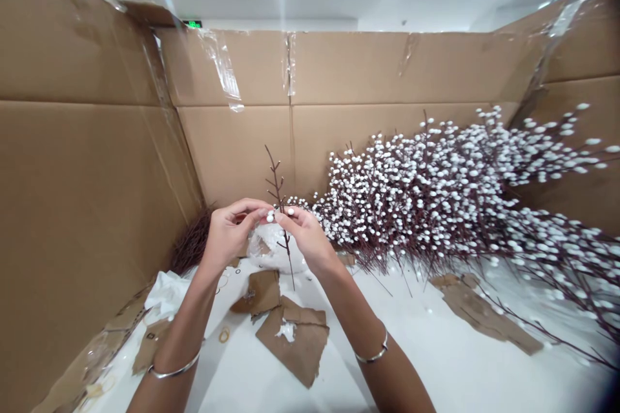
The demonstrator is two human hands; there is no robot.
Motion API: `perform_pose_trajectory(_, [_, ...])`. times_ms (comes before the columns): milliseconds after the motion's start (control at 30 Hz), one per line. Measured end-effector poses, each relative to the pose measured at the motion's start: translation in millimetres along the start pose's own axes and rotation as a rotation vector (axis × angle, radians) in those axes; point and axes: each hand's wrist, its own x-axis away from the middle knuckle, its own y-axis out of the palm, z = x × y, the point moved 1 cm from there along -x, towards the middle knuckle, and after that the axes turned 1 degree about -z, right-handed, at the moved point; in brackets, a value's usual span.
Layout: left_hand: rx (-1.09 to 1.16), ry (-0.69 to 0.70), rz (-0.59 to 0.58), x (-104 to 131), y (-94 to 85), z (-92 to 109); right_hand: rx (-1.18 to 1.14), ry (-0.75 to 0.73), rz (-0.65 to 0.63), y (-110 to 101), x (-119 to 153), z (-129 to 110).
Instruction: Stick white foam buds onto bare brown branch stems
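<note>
Working at a smooth white bench [227,368] inside brown cardboard walls [237,148] (enclosing also white-budded brown stems [416,193]), pinching slim brown twig [276,182] with right hand [306,235], white oval bud [270,215] with left hand [232,226].

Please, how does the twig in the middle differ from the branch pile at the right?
The twig is largely bare, whereas the branch pile is crowded with white buds. The twig is single and nearly upright; the branch pile spreads sideways. Both are dark-stemmed.
</note>
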Motion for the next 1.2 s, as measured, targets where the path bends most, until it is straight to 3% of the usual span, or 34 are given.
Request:
perform_pose_trajectory(333, [0.044, -0.048, 0.023, 0, 4.2, 6, -0.017, -0.006, -0.024, 0, 2, -9])
perform_pose_trajectory(600, [0.104, -0.144, 0.014, -2, -0.5, 7, -0.021, -0.001, 0.034, -2, 4, -10])
perform_pose_trajectory(700, [0.064, -0.211, -0.088, -3, -5.8, 5, -0.081, 0.016, 0.101, -5, 2, -7])
perform_pose_trajectory(867, [0.028, -0.308, -0.586, 0, -2.2, 3, -0.123, -0.017, 0.116, -7, 1, -9])
perform_pose_trajectory(933, [0.039, -0.289, -0.679, 1, 3.6, 2, -0.117, -0.010, 0.094, -7, 2, -11])
perform_pose_trajectory(1067, [0.062, -0.275, -0.696, 1, 11.9, -1, -0.145, 0.038, 0.039, -7, 3, -13])
perform_pose_trajectory(1200, [0.054, -0.286, -0.581, 0, 9.6, -4, -0.155, 0.022, 0.073, -12, 1, -16])
